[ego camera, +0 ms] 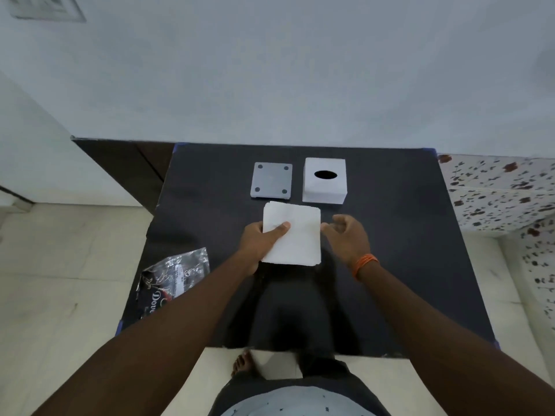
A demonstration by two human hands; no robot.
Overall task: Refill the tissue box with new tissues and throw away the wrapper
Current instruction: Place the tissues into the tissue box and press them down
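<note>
A white stack of tissues (297, 235) is held over the middle of the black table (390, 250). My left hand (261, 241) grips its left edge, thumb on top. My right hand (348, 235) hovers just right of the stack, fingers apart and curled, touching nothing. Behind the stack stands the white tissue box (325, 181), its oval slot facing up. The box's grey base plate (271, 181) with dark feet at its corners lies to its left. The crumpled clear wrapper (171, 280) with dark print lies at the table's left front edge.
A white wall rises behind the table. A flower-patterned cloth (504, 193) covers a surface on the right. Pale floor tiles (60, 280) surround the table, and my bare foot (243, 364) shows below its front edge.
</note>
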